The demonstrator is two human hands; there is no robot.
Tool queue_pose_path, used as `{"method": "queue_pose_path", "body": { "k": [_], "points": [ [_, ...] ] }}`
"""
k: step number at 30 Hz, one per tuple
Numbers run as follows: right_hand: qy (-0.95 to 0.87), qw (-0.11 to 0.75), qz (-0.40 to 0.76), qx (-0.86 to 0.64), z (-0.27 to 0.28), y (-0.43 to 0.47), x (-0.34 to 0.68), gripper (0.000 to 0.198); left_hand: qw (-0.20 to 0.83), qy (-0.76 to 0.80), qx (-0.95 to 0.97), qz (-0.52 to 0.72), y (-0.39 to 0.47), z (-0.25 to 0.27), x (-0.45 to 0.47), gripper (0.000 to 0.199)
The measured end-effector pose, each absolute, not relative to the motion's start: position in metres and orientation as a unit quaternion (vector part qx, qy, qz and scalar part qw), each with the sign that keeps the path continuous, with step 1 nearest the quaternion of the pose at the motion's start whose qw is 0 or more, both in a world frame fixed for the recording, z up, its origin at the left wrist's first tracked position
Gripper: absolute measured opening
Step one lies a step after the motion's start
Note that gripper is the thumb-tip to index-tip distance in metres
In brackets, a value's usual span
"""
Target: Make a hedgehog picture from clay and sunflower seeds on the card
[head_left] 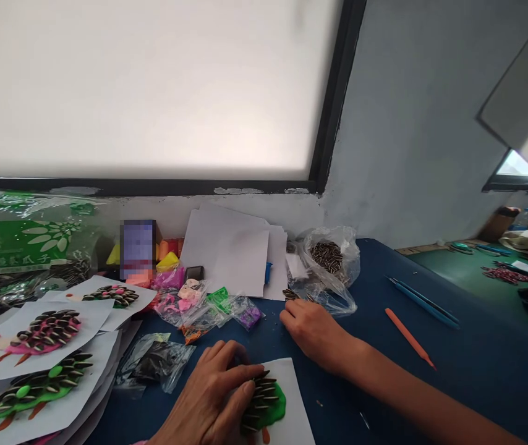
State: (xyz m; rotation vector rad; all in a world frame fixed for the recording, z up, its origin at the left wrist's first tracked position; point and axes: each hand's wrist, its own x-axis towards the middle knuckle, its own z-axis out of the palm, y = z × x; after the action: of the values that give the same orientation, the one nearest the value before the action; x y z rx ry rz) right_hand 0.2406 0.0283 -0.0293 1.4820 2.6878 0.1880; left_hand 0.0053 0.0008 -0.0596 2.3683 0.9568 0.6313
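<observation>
A green clay shape (277, 405) studded with striped sunflower seeds (259, 398) lies on a white sheet (297, 411) at the front edge. Over its left side is my left hand (215, 395), thumb and index finger closed at the upper seeds; the other fingers are bent. My right hand (313, 330) rests farther back with fingers curled down beside a small group of loose sunflower seeds (290, 295). Its fingertips are hidden, so what they pinch cannot be seen. Just behind it, a clear plastic bag (350, 247) holds more seeds (326, 256).
Finished-looking seed-and-clay pictures (46, 364) are stacked at left. Behind them lie a green seed package (13, 241), colored clay packets (217, 303) and white paper (227, 253). An orange tool (410, 339) and blue tweezers (424, 303) lie on the blue table at right.
</observation>
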Motion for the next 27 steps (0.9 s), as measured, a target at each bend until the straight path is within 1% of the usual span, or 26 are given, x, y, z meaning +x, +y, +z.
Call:
{"method": "queue_pose_path", "body": {
  "k": [3,6,7,11,14,18,21,27],
  "points": [
    [0.857,-0.017,0.002,0.515,-0.027,0.015,0.237,0.020,0.259,0.356,0.868,0.230,0.000,-0.058,0.005,0.044],
    [0.822,-0.113,-0.126,0.544,-0.021,-0.007,0.235,0.014,0.257,0.354,0.868,0.234,0.000,-0.060,0.004,0.046],
    [0.814,-0.131,-0.162,0.542,-0.018,-0.015,0.235,0.013,0.255,0.352,0.869,0.235,0.001,-0.061,0.004,0.047],
    [0.795,-0.163,-0.242,0.532,-0.013,-0.036,0.233,0.016,0.244,0.339,0.877,0.238,0.003,-0.067,0.003,0.047],
    [0.790,-0.174,-0.248,0.533,-0.018,-0.039,0.232,0.017,0.233,0.333,0.880,0.247,0.004,-0.070,0.003,0.045],
    [0.788,-0.184,-0.214,0.548,-0.030,-0.037,0.233,0.012,0.231,0.335,0.879,0.247,0.004,-0.069,0.003,0.042],
    [0.787,-0.190,-0.198,0.553,-0.033,-0.036,0.233,0.014,0.235,0.337,0.879,0.243,0.004,-0.069,0.003,0.041],
    [0.787,-0.189,-0.204,0.550,-0.035,-0.036,0.230,0.018,0.231,0.333,0.881,0.245,0.003,-0.070,0.003,0.042]
  ]
}}
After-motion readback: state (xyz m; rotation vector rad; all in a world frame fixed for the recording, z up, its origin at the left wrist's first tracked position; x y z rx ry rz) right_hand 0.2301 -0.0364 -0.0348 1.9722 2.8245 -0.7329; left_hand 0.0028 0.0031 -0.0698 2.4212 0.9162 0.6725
